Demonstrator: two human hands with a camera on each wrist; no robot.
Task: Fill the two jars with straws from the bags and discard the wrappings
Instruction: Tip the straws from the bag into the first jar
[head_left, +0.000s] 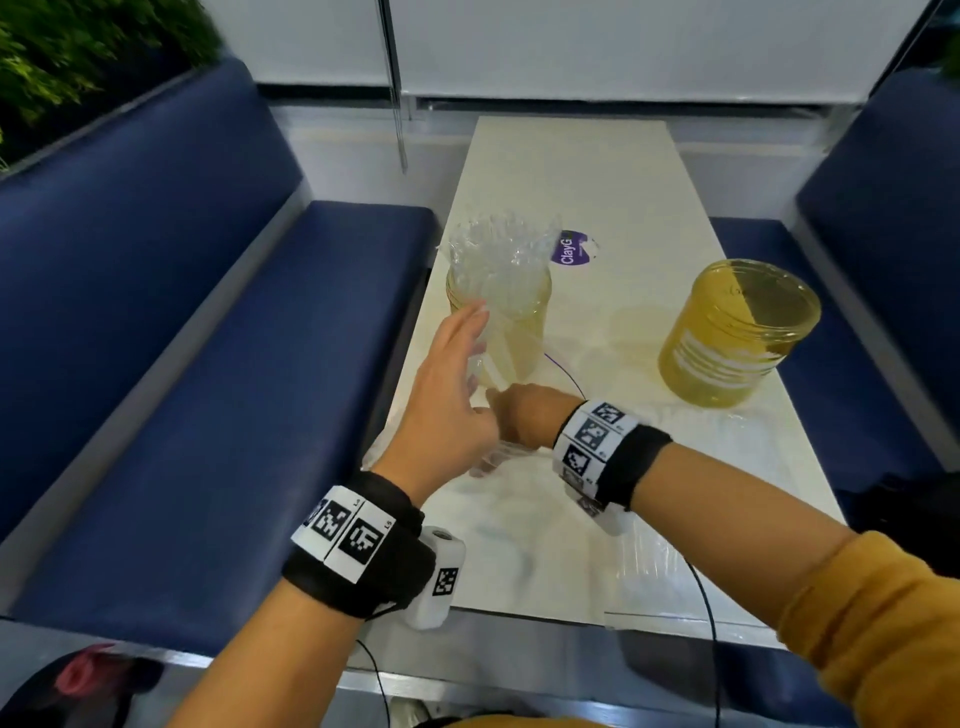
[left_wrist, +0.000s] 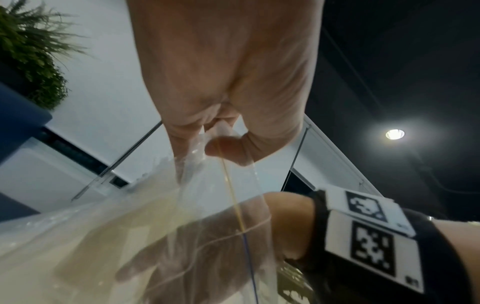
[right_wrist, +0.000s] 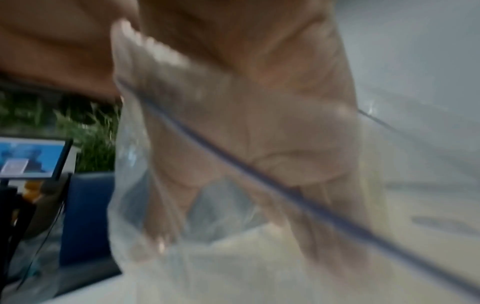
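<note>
Clear plastic bag held between both hands at the near end of the white table.

The left hand pinches the bag's edge between thumb and curled fingers in its wrist view; the right hand, just beside it, reaches into the bag, its grip blurred beyond telling. Just beyond the left hand stands a yellow jar already stuffed with wrapped straws; well off past the right hand, the second jar stands apart.
</note>
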